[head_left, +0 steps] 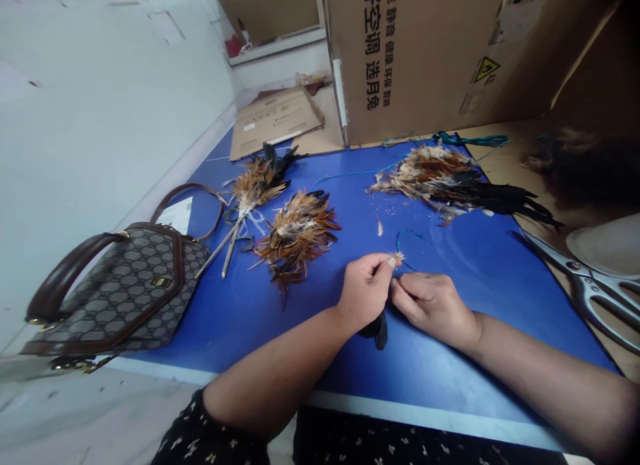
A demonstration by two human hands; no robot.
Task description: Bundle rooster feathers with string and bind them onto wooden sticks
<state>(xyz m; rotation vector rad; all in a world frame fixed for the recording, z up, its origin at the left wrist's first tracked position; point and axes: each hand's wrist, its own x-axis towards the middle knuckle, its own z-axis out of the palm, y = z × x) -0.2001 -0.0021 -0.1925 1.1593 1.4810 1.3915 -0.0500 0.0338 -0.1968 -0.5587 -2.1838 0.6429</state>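
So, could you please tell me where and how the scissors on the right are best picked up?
Probably by the handle loops, with the right hand coming from the near side. The scissors lie with their loops toward the lower right and pointed blades toward the upper left, so the fingers should stay clear of the tips.

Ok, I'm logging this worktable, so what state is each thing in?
Left hand: shut on feather bundle
Right hand: curled, any hold hidden
Handbag: appears closed
Feathered sticks: lying down
Middle feather clump: lying splayed
Right feather pile: heaped
Teal cord: partly gathered, partly trailing
Scissors: lying flat, opening unclear
Single feather: lying loose
Folded cardboard: lying flat
Large carton: standing
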